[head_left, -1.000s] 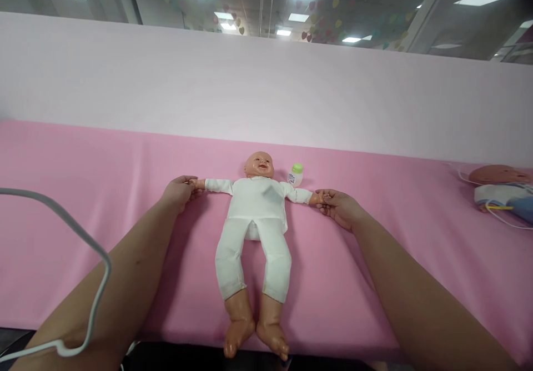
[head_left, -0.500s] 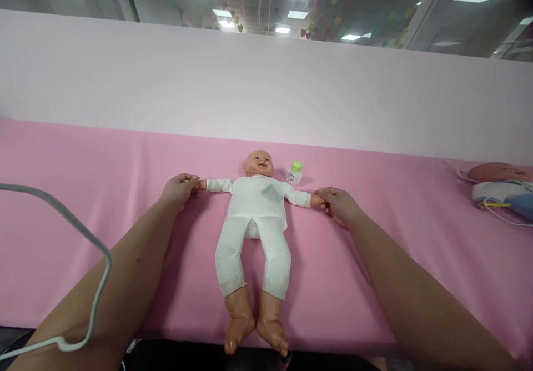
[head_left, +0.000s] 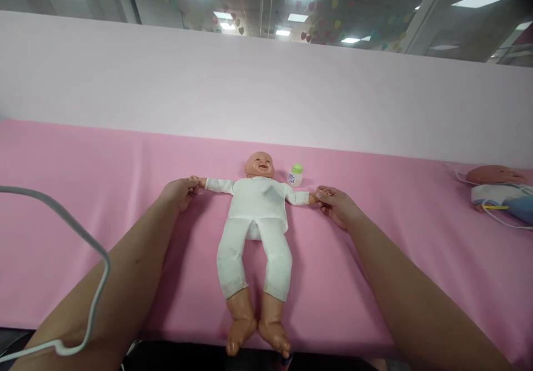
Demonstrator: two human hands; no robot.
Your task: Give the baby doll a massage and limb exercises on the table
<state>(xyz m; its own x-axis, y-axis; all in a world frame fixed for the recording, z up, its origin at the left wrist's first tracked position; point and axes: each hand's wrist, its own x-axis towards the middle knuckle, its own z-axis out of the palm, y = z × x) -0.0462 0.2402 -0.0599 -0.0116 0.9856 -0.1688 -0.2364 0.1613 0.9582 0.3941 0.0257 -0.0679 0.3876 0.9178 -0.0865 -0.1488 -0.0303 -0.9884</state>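
Note:
A baby doll (head_left: 259, 207) with a cloth body in white lies on its back, head away from me and feet at the near table edge. Its arms are stretched out to both sides. My left hand (head_left: 180, 192) is closed around the doll's hand on the left. On the other side, my right hand (head_left: 336, 204) pinches the doll's other hand between thumb and fingers. Close to the doll's head and shoulder stands a small clear bottle (head_left: 295, 176) with a green cap.
Pink cloth (head_left: 104, 182) covers the table, which meets a white wall (head_left: 266, 93) at the back. Far right lies a second doll (head_left: 497, 187) in white and blue, with thin tubing on it. A grey-white cable (head_left: 94, 240) hangs over my left forearm.
Both hands keep hold of the doll's hands. My left fingers have shifted slightly, and the doll's arm on the right sits a touch closer to its body.

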